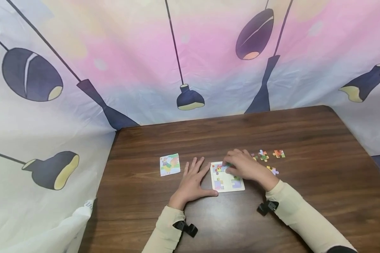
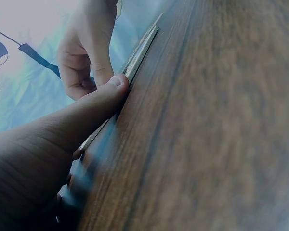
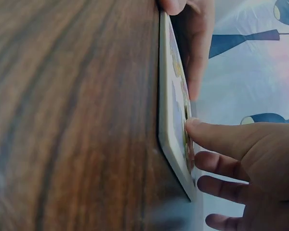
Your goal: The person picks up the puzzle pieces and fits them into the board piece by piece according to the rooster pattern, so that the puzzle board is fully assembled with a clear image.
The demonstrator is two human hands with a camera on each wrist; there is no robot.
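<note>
A small jigsaw tray [image 1: 227,178] lies on the table between the two hands, with colourful pieces fitted at its corners and along the top, and pale bare board in the middle. My left hand [image 1: 190,183] rests with its fingers spread along the tray's left side, the thumb at the lower left corner. Over the upper right part of the tray, my right hand [image 1: 245,165] pinches a puzzle piece [image 1: 229,164] between thumb and fingers, right at the board. Most of that piece is hidden by the fingers. In the right wrist view, the right thumb [image 3: 214,136] meets the tray's face.
Left of the left hand lies a square picture card [image 1: 170,165]. Several loose puzzle pieces lie beyond the right hand, among them an orange-red one [image 1: 278,153] and a lilac one [image 1: 273,170]. The brown wooden table [image 1: 139,211] ends at a printed cloth backdrop [image 1: 130,70].
</note>
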